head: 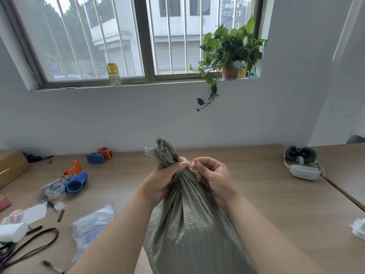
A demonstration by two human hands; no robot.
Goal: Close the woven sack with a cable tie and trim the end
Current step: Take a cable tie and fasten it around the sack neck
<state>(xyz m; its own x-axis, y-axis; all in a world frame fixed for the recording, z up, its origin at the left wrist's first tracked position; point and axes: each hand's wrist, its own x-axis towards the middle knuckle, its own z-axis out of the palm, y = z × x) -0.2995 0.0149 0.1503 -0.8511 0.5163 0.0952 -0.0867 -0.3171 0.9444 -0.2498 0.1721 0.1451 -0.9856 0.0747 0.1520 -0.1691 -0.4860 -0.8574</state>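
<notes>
A grey-green woven sack (189, 224) stands upright on the wooden table, its mouth gathered into a bunched neck. My left hand (166, 178) grips that neck from the left. My right hand (212, 175) is at the neck's right side, fingertips pinched on a thin pale cable tie (190, 164) that lies around the gathered fabric. The tie is mostly hidden between my fingers. The sack's loose top (164, 151) sticks up above both hands.
Left on the table (266, 194) lie blue and orange tape dispensers (76, 183), a clear plastic bag (92, 224), a dark strap (29, 248) and small clutter. A VR headset (302, 163) rests at the right. A potted plant (230, 54) stands on the windowsill.
</notes>
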